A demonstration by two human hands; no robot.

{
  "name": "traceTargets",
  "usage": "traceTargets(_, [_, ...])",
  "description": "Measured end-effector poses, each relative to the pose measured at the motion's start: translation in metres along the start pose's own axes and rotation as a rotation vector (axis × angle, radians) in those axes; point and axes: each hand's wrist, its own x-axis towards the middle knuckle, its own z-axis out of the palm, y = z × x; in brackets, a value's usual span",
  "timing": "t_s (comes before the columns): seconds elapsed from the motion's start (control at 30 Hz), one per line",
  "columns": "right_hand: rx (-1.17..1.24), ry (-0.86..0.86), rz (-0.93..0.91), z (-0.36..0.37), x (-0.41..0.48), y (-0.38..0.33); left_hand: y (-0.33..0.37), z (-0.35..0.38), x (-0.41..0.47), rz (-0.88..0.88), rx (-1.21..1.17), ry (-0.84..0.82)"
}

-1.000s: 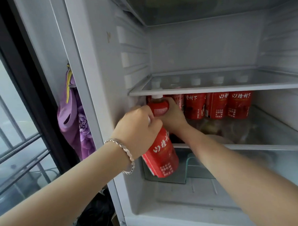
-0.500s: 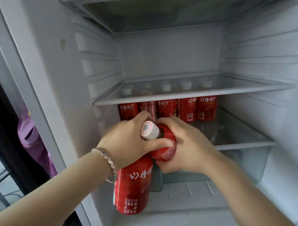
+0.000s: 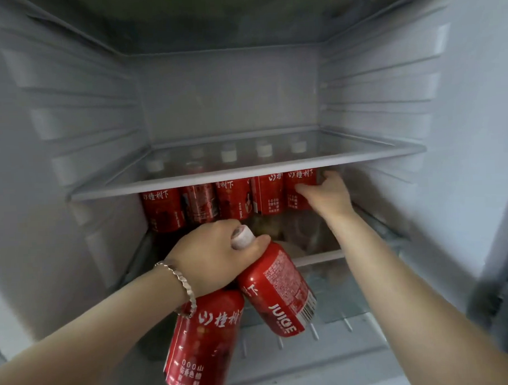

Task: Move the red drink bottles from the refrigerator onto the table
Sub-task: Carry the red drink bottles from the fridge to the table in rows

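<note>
Inside the open refrigerator, several red drink bottles [image 3: 164,209] with white caps stand in a row under a glass shelf [image 3: 171,185]. My left hand [image 3: 212,259], with a bracelet on the wrist, grips two red bottles by their necks in front of the fridge. One bottle [image 3: 200,352] hangs down and the other bottle [image 3: 280,293] tilts to the right, its white cap poking out above my fingers. My right hand [image 3: 327,196] reaches deep inside, its fingers and thumb wrapped around the rightmost bottle [image 3: 300,175] of the row.
The bottles stand on a lower shelf with a white front rail [image 3: 319,258], over a clear drawer. Some pale wrapped food [image 3: 295,234] lies in front of the row. Ribbed fridge walls close in on the left [image 3: 78,136] and right [image 3: 389,113].
My right hand let go of the second bottle, now held in my left hand together with the first, and reached back to the rightmost bottle in the row. The view turned towards the fridge interior.
</note>
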Motion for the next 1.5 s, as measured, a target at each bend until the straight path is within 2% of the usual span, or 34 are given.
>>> traceTargets(0.07, [0.066, -0.096, 0.191, 0.013, 0.028, 0.005, 0.001, 0.0, 0.004, -0.003, -0.012, -0.015])
traceTargets(0.13, [0.077, -0.138, 0.212, 0.02, 0.044, 0.01, 0.001, 0.0, 0.006, -0.003, -0.006, -0.015])
traceTargets(0.37, [-0.125, -0.141, 0.094, 0.006, 0.019, 0.006, -0.003, -0.001, 0.002, -0.017, -0.003, -0.009])
traceTargets(0.6, [-0.194, -0.076, -0.053, -0.033, -0.092, -0.01, -0.004, -0.003, -0.005, -0.006, 0.047, -0.008])
traceTargets(0.7, [-0.247, -0.121, -0.093, -0.04, -0.109, -0.015, -0.003, -0.002, -0.007, -0.01, 0.034, -0.009])
traceTargets(0.77, [-0.189, -0.132, -0.108, -0.038, -0.109, -0.018, -0.003, -0.001, -0.008, -0.012, 0.041, -0.004])
traceTargets(0.9, [0.033, 0.024, -0.167, -0.019, -0.103, -0.024, -0.001, 0.0, -0.013, -0.021, 0.059, 0.005])
traceTargets(1.0, [-0.144, 0.294, -0.335, -0.017, -0.11, -0.026, -0.001, -0.001, -0.02, -0.022, 0.094, 0.018])
traceTargets(1.07, [-0.27, 0.388, -0.489, -0.021, -0.119, -0.029, -0.004, -0.003, -0.026, -0.016, 0.139, 0.032])
traceTargets(1.23, [-0.606, 0.232, -0.592, -0.031, -0.141, -0.051, -0.012, -0.006, -0.041, 0.034, 0.298, 0.051])
traceTargets(1.37, [-0.786, -0.053, -0.65, -0.029, -0.151, -0.071, -0.016, -0.008, -0.062, 0.021, 0.405, 0.125])
traceTargets(1.5, [-0.864, -0.382, -0.717, -0.013, -0.166, -0.073, -0.016, -0.014, -0.101, -0.116, 0.468, 0.169])
